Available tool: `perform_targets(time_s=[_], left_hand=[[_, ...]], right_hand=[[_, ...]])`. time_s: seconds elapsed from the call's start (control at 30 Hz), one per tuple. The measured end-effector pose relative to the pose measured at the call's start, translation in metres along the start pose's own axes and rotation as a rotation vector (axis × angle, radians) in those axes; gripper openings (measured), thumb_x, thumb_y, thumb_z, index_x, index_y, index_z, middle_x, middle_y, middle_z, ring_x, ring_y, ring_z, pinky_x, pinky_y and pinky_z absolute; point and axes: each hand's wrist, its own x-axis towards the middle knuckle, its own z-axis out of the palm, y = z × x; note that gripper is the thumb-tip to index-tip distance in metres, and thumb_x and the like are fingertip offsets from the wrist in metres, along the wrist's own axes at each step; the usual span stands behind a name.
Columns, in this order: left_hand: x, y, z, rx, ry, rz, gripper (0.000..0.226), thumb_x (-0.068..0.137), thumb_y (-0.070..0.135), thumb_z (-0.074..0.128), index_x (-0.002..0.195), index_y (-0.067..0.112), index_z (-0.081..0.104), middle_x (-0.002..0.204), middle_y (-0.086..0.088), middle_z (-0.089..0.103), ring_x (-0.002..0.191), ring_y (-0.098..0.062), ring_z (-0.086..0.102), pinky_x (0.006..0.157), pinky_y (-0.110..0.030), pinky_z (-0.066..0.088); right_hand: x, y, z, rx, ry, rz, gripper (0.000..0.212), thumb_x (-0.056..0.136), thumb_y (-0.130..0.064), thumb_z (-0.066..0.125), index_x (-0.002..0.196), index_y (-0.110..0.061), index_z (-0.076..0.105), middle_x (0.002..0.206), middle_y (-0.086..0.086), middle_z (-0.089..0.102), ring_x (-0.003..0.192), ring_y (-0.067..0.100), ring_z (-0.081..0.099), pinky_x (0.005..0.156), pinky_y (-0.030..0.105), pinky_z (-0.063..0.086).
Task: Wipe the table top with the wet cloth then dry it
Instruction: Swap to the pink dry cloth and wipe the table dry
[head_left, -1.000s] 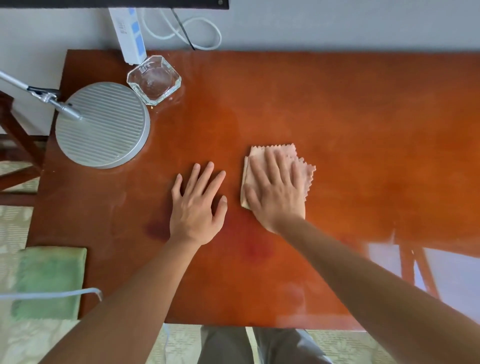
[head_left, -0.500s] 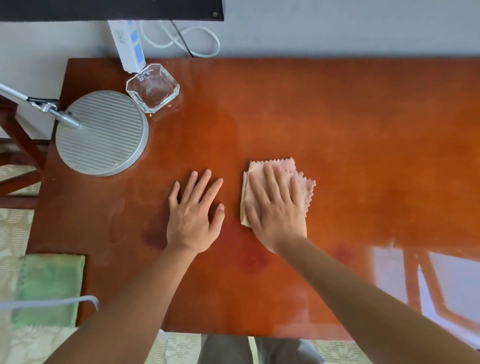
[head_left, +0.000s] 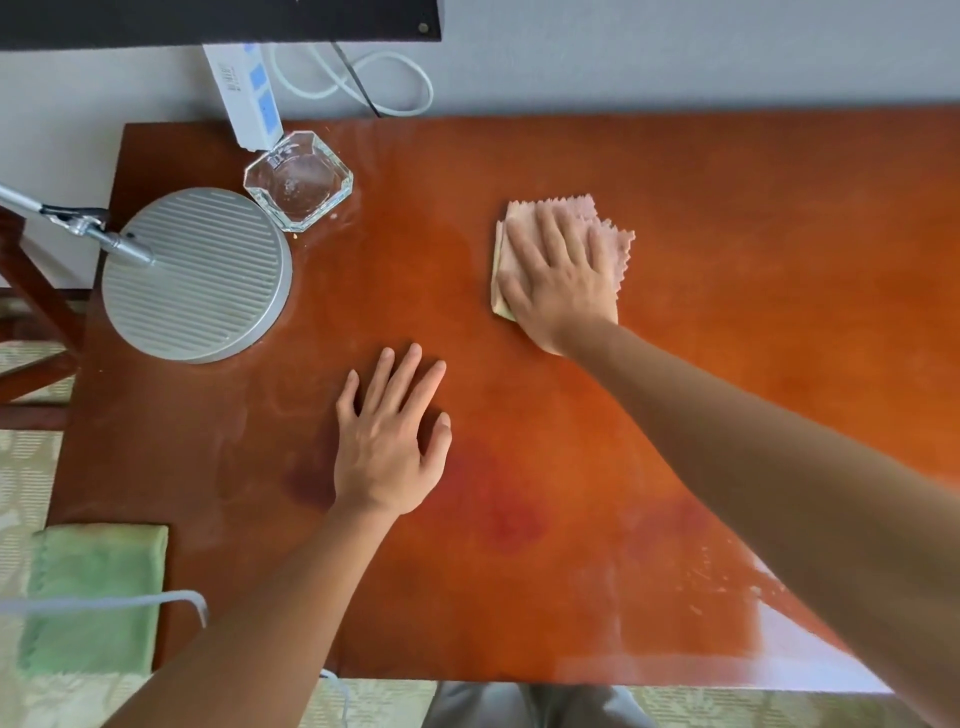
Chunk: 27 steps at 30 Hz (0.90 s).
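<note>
Both hands flat: right hand (head_left: 563, 280) presses folded cloth (head_left: 610, 244), left hand (head_left: 387, 441) on table (head_left: 727, 260).

We see a pale grey wall (head_left: 675, 57) behind the desk, a dark shelf edge (head_left: 218, 21) at the top, and looped white cable (head_left: 358, 78) against the wall. Patterned cream flooring (head_left: 26, 467) lies left; window light glares at the front right corner.

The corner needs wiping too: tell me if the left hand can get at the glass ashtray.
Probably yes: the left hand lies flat on bare table top, with only open wood between it and the glass ashtray.
</note>
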Motion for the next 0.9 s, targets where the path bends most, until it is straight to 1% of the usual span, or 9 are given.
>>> perform_targets(time_s=[0.1, 0.23, 0.37, 0.43, 0.5, 0.57, 0.73, 0.83, 0.9], left_hand=[[0.000, 0.000, -0.001, -0.006, 0.005, 0.001, 0.055, 0.100, 0.046, 0.039, 0.152, 0.027, 0.045, 0.164, -0.002, 0.034, 0.155, -0.026, 0.024, 0.123, -0.058, 0.018], [0.001, 0.005, -0.005, -0.004, -0.013, -0.012, 0.055, 0.099, 0.044, 0.039, 0.150, 0.025, 0.050, 0.162, -0.003, 0.038, 0.154, -0.026, 0.027, 0.119, -0.056, 0.022], [0.019, 0.011, -0.012, -0.029, 0.053, -0.043, 0.048, 0.096, 0.039, 0.044, 0.137, 0.022, 0.062, 0.150, -0.004, 0.054, 0.140, -0.025, 0.047, 0.105, -0.050, 0.029], [0.045, 0.012, -0.017, -0.053, 0.072, -0.012, 0.046, 0.094, 0.036, 0.046, 0.134, 0.020, 0.063, 0.147, -0.004, 0.056, 0.133, -0.024, 0.052, 0.101, -0.048, 0.030], [0.076, 0.013, -0.021, -0.078, 0.042, 0.014, 0.048, 0.094, 0.036, 0.045, 0.136, 0.021, 0.061, 0.151, -0.005, 0.053, 0.138, -0.025, 0.049, 0.102, -0.049, 0.030], [0.107, 0.016, -0.021, -0.064, -0.031, 0.038, 0.053, 0.096, 0.038, 0.040, 0.144, 0.022, 0.055, 0.159, -0.005, 0.044, 0.148, -0.027, 0.038, 0.109, -0.052, 0.027], [0.150, 0.023, -0.006, 0.008, -0.148, 0.008, 0.058, 0.103, 0.046, 0.029, 0.158, 0.028, 0.032, 0.170, -0.001, 0.018, 0.158, -0.025, 0.010, 0.122, -0.056, 0.009], [0.150, 0.025, -0.002, 0.005, -0.112, -0.016, 0.060, 0.102, 0.048, 0.027, 0.158, 0.028, 0.034, 0.169, -0.001, 0.020, 0.158, -0.024, 0.011, 0.124, -0.055, 0.007], [0.149, 0.025, -0.001, -0.007, -0.092, -0.008, 0.060, 0.101, 0.047, 0.029, 0.156, 0.027, 0.038, 0.169, -0.002, 0.023, 0.157, -0.025, 0.014, 0.124, -0.056, 0.010]], right_hand=[[-0.008, -0.002, -0.001, 0.013, 0.001, -0.009, 0.063, 0.106, -0.055, 0.012, 0.163, -0.031, 0.002, 0.172, 0.006, -0.007, 0.157, 0.023, -0.013, 0.125, 0.050, -0.009], [-0.058, -0.011, 0.010, 0.012, -0.019, -0.019, 0.065, 0.105, -0.056, 0.005, 0.163, -0.027, -0.002, 0.171, 0.007, -0.012, 0.156, 0.024, -0.019, 0.125, 0.050, -0.011], [-0.095, -0.012, 0.019, -0.004, -0.059, -0.032, 0.068, 0.102, -0.057, 0.000, 0.164, -0.028, -0.001, 0.171, 0.006, -0.012, 0.155, 0.023, -0.022, 0.124, 0.047, -0.014], [-0.091, -0.009, 0.018, -0.009, -0.069, -0.028, 0.068, 0.101, -0.058, -0.001, 0.163, -0.031, 0.000, 0.171, 0.005, -0.011, 0.155, 0.022, -0.021, 0.124, 0.046, -0.016], [-0.076, -0.006, 0.016, -0.037, -0.052, -0.017, 0.068, 0.100, -0.059, -0.002, 0.163, -0.032, -0.003, 0.171, 0.004, -0.012, 0.155, 0.021, -0.022, 0.123, 0.046, -0.018], [-0.052, -0.002, 0.012, -0.037, -0.028, 0.011, 0.069, 0.100, -0.060, -0.002, 0.163, -0.033, -0.004, 0.171, 0.003, -0.013, 0.155, 0.020, -0.023, 0.123, 0.045, -0.019], [0.037, 0.006, -0.008, -0.066, -0.016, 0.022, 0.070, 0.099, -0.060, -0.001, 0.162, -0.031, -0.004, 0.171, 0.005, -0.011, 0.156, 0.023, -0.018, 0.125, 0.051, -0.010], [0.065, 0.004, -0.013, -0.039, -0.005, 0.031, 0.066, 0.103, -0.056, 0.008, 0.163, -0.029, -0.001, 0.171, 0.006, -0.009, 0.156, 0.023, -0.016, 0.125, 0.052, -0.009], [0.063, 0.003, -0.014, -0.035, 0.010, 0.028, 0.066, 0.104, -0.056, 0.007, 0.163, -0.028, -0.002, 0.171, 0.007, -0.010, 0.156, 0.024, -0.017, 0.125, 0.052, -0.009]])
